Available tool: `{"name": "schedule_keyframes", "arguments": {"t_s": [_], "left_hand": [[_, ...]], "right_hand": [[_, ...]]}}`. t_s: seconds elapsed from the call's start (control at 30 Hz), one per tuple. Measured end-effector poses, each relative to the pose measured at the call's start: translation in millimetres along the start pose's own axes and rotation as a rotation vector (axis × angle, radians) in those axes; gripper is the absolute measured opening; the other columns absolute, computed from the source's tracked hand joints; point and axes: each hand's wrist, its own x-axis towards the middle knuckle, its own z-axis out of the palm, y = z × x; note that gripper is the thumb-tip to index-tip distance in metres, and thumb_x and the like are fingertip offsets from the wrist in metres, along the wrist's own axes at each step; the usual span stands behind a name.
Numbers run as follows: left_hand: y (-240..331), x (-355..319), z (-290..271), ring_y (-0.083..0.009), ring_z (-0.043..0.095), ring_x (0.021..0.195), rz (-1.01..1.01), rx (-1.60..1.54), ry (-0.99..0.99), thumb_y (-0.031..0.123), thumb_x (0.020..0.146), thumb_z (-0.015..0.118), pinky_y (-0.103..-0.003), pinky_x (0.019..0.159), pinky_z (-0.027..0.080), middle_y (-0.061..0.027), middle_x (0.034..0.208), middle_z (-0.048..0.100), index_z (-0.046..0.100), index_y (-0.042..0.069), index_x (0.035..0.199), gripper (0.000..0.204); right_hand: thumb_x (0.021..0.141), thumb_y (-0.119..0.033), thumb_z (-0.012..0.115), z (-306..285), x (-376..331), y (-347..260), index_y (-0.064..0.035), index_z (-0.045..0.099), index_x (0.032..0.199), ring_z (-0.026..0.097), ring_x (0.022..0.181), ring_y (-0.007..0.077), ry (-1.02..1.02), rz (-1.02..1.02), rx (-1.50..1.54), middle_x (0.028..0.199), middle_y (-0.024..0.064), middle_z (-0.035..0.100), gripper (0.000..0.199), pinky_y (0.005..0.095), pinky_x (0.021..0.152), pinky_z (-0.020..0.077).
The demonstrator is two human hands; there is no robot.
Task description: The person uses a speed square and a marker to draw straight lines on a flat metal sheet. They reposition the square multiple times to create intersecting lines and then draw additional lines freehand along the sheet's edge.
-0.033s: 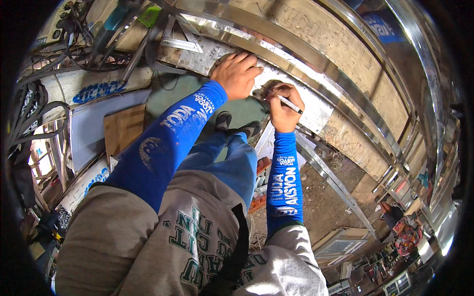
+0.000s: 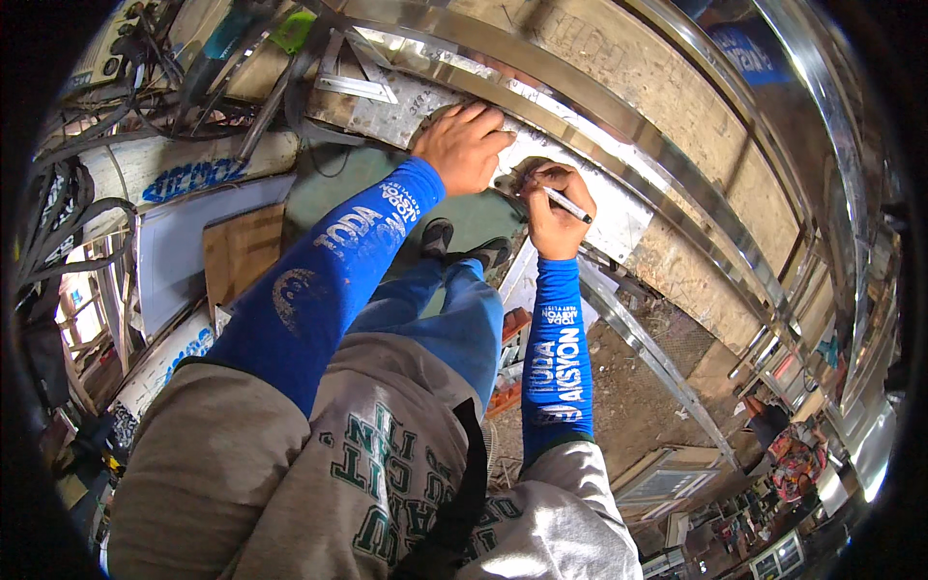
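Observation:
My right hand [image 2: 558, 211] grips a marker pen [image 2: 572, 206], white with a dark end, between thumb and fingers. It is over a pale, scuffed work surface [image 2: 619, 229]; the pen's writing tip is hidden by the hand. To its left, my left hand [image 2: 464, 147] lies on the same surface, back up and fingers stretched, holding nothing that I can see. Long shiny metal bars [image 2: 570, 130] run across the bench just beyond both hands. A small triangular metal piece [image 2: 356, 79] lies farther left on the bench.
Black cables [image 2: 72, 227] hang at the far left, near a white cylindrical tank [image 2: 184, 174] with blue lettering. A metal bar [image 2: 667, 362] slants down to the floor at right. Another person [image 2: 793, 454] in patterned clothing is at the lower right.

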Motion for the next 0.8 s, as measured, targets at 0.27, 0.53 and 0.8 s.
{"name": "schedule_keyframes", "arguments": {"t_s": [0.27,0.53,0.8], "left_hand": [[-7.7,5.2,-1.0,-0.0303,0.061,0.112,0.016,0.017,0.013,0.015,0.081,0.071,-0.046,0.095,0.052,-0.008,0.107,0.063,0.077,0.012,0.107,0.027],[-7.3,4.9,0.0,-0.0295,0.061,0.111,0.013,0.025,0.023,0.015,0.082,0.07,-0.046,0.094,0.052,-0.0077,0.109,0.064,0.079,0.012,0.109,0.029],[-7.0,5.0,0.4,-0.0298,0.061,0.112,0.017,0.024,0.013,0.016,0.082,0.071,-0.046,0.095,0.052,-0.0079,0.109,0.064,0.079,0.011,0.11,0.029]], "right_hand": [[0.08,0.004,0.072,5.8,7.7,0.9,0.0014,0.065,0.083,0.072,0.086,0.0272,-0.014,-0.013,-0.024,0.091,0.016,0.074,0.008,0.0367,0.082,0.0575],[0.081,0.003,0.071,6.5,9.5,2.5,0.0013,0.064,0.082,0.072,0.083,0.0276,-0.016,-0.038,-0.066,0.089,0.0158,0.074,0.008,0.0368,0.079,0.0576],[0.081,0.004,0.07,6.2,10.7,0.9,0.0015,0.065,0.082,0.071,0.083,0.0252,-0.015,-0.029,-0.043,0.087,0.0142,0.072,0.006,0.0366,0.078,0.0575]]}}
